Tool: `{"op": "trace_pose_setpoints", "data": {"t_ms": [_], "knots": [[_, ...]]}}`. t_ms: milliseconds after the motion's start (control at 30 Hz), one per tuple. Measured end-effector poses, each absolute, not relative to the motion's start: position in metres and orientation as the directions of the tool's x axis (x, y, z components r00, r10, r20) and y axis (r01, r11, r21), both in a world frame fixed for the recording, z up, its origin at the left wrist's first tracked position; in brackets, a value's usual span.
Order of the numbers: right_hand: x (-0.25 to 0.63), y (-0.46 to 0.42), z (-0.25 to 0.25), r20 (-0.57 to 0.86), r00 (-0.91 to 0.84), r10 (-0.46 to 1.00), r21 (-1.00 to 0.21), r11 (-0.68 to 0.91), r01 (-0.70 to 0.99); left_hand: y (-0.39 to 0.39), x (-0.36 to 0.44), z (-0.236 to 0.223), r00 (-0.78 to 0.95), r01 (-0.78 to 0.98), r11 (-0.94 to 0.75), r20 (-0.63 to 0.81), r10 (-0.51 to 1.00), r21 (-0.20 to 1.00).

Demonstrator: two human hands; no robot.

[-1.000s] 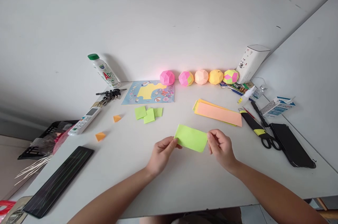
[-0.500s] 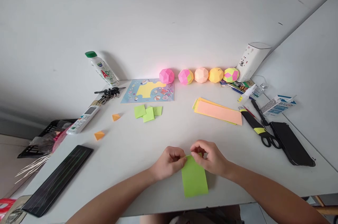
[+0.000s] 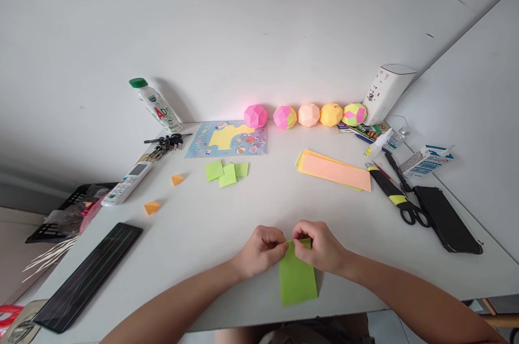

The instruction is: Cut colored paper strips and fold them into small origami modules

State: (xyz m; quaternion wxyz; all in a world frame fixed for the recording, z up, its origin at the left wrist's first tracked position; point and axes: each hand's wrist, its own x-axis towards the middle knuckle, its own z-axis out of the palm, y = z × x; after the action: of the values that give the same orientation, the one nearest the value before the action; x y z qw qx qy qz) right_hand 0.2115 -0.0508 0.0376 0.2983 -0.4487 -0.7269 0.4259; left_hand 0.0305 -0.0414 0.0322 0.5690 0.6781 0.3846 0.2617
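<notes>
A green paper rectangle (image 3: 298, 282) hangs lengthwise toward me near the table's front edge. My left hand (image 3: 263, 249) pinches its far left corner between thumb and curled fingers. Close beside it, my right hand (image 3: 318, 246) pinches the same far edge. Whether the paper's lower end touches the table I cannot tell. Farther off to the left lie several small green paper squares (image 3: 227, 175), overlapping. Two folded orange paper pieces, a nearer one (image 3: 152, 207) and a farther one (image 3: 177, 179), rest left of them.
Several faceted paper balls (image 3: 308, 115) line the wall. Long paper strips (image 3: 336, 170) lie at right, beside scissors (image 3: 405, 209), a black phone (image 3: 448, 219) and a glue bottle (image 3: 377, 144). At left are a bottle (image 3: 156, 106), keys (image 3: 168, 142), a remote (image 3: 127, 184) and a dark slab (image 3: 89, 276).
Both hands have come closer together and nearer to me. The green paper has turned from crosswise to lengthwise, now gripped at its far edge. Over the last half second little moved.
</notes>
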Motion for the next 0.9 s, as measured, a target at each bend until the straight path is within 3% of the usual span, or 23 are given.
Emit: {"op": "trace_pose_setpoints", "data": {"t_ms": [367,600,900], "knots": [[0.237,-0.029,0.043,0.056,-0.294,0.954,-0.906,0.173,0.387,-0.034,0.021,0.032,0.447,0.173,0.082,-0.153,0.881,0.981],[0.223,-0.041,0.041,0.012,-0.491,0.871,-0.928,0.193,0.319,-0.037,0.026,0.030,0.499,0.162,0.099,-0.168,0.850,0.982],[0.218,-0.046,0.033,0.082,-0.501,0.862,-0.875,0.303,0.377,-0.039,0.031,0.032,0.517,0.095,0.183,-0.206,0.831,0.978]]}}
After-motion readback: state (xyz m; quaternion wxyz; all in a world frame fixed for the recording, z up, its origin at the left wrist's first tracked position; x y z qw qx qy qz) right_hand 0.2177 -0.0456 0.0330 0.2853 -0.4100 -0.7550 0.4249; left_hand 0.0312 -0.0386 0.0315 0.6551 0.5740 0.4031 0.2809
